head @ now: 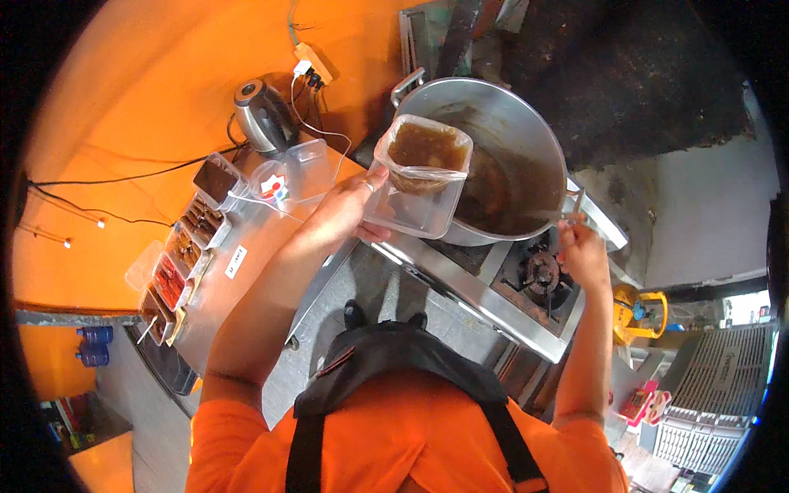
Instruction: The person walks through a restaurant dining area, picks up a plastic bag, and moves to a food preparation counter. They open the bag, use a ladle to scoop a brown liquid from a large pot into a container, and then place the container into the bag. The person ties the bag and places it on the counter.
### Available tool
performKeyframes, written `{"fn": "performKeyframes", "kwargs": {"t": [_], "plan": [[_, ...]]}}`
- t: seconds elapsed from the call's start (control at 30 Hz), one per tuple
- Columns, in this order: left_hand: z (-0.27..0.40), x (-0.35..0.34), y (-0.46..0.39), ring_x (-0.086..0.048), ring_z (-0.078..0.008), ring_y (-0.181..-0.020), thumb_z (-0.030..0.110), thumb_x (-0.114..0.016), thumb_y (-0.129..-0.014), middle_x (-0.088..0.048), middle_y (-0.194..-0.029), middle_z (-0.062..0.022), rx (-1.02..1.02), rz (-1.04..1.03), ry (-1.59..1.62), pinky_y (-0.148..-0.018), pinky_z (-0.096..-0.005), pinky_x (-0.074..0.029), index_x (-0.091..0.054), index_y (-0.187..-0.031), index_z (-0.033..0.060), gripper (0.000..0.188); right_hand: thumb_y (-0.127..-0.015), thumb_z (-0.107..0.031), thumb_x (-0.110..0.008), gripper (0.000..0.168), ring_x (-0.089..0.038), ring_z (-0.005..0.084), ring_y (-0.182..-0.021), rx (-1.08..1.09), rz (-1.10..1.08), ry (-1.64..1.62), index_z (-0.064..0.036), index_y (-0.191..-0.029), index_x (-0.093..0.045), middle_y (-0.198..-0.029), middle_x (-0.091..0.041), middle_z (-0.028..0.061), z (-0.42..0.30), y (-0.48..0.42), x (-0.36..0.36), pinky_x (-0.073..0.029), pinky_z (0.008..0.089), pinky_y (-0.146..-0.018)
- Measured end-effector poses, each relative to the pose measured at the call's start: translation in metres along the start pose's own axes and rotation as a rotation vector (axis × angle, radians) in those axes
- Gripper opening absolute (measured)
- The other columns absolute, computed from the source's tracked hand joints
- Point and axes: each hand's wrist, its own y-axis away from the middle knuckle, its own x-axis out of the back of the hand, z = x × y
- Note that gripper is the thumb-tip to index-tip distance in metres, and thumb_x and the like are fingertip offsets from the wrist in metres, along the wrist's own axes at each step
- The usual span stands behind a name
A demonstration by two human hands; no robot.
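Observation:
My left hand (360,206) grips a clear plastic container (413,212) lined with a plastic bag that holds brown liquid (428,146). It is held up over the near left rim of a large metal stockpot (564,166), whose inside shows brown residue or liquid. At the pot's right rim, my right hand (580,249) is closed around a thin handle, blurred; which utensil it belongs to cannot be told. The pot stands on a steel gas stove (493,317).
An iron burner (542,274) lies below my right hand. On the steel counter (259,271) at left are food trays (169,280), a clear lidded tub (269,183) and an electric kettle (265,117) with cables. A yellow gas cylinder (625,314) stands at right.

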Motion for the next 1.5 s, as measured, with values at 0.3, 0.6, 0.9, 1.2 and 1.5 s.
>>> {"fn": "performKeyframes", "kwargs": {"t": [0.3, 0.6, 0.9, 1.2, 1.5], "plan": [[-0.020, 0.024, 0.042, -0.069, -0.0269, -0.084, 0.060, -0.049, -0.095, -0.061, -0.120, -0.0163, 0.000, 0.112, 0.106, -0.065, -0.0364, -0.060, -0.047, -0.139, 0.0048, 0.071, -0.099, -0.033, -0.058, 0.027, -0.055, 0.0085, -0.067, 0.140, -0.324, -0.762, -0.008, -0.108, -0.063, -0.087, -0.064, 0.0024, -0.103, 0.035, -0.102, -0.044, 0.0242, -0.058], [-0.078, 0.049, 0.110, -0.066, -0.0285, -0.096, 0.054, -0.047, -0.099, -0.064, -0.110, -0.0169, -0.049, 0.347, 0.179, -0.067, -0.0380, -0.062, -0.052, -0.133, 0.0027, 0.062, -0.099, -0.030, -0.053, 0.022, -0.053, 0.0096, -0.082, 0.018, -0.793, -1.069, -0.012, -0.108, -0.063, -0.091, -0.059, -0.0034, -0.154, 0.028, -0.199, -0.040, 0.0268, -0.070], [-0.149, 0.119, 0.163, -0.065, -0.0202, -0.089, 0.049, -0.044, -0.102, -0.068, -0.097, -0.0105, -0.077, 0.525, 0.198, -0.080, -0.0328, -0.052, -0.056, -0.128, 0.0026, 0.054, -0.097, -0.022, -0.059, 0.010, -0.055, 0.0082, -0.075, -0.153, -1.240, -1.061, -0.013, -0.098, -0.062, -0.085, -0.059, -0.0039, -0.210, 0.045, -0.297, -0.046, 0.0241, -0.065], [-0.204, 0.195, 0.214, -0.060, -0.0160, -0.100, 0.044, -0.046, -0.103, -0.068, -0.100, -0.0086, -0.104, 0.640, 0.192, -0.087, -0.0309, -0.048, -0.056, -0.130, 0.0029, 0.050, -0.099, -0.021, -0.053, 0.013, -0.053, 0.0091, -0.075, -0.153, -1.314, -0.997, -0.011, -0.098, -0.061, -0.083, -0.057, -0.0036, -0.275, 0.097, -0.391, -0.044, 0.0247, -0.066], [-0.269, 0.229, 0.239, -0.059, -0.0172, -0.104, 0.040, -0.049, -0.102, -0.064, -0.115, -0.0099, -0.140, 0.756, 0.389, -0.091, -0.0304, -0.048, -0.053, -0.133, 0.0016, 0.049, -0.099, -0.014, -0.055, 0.005, -0.054, 0.0088, -0.082, 0.125, -1.217, -0.919, -0.010, -0.098, -0.058, -0.091, -0.060, -0.0016, -0.318, 0.130, -0.482, -0.044, 0.0254, -0.073]]}}
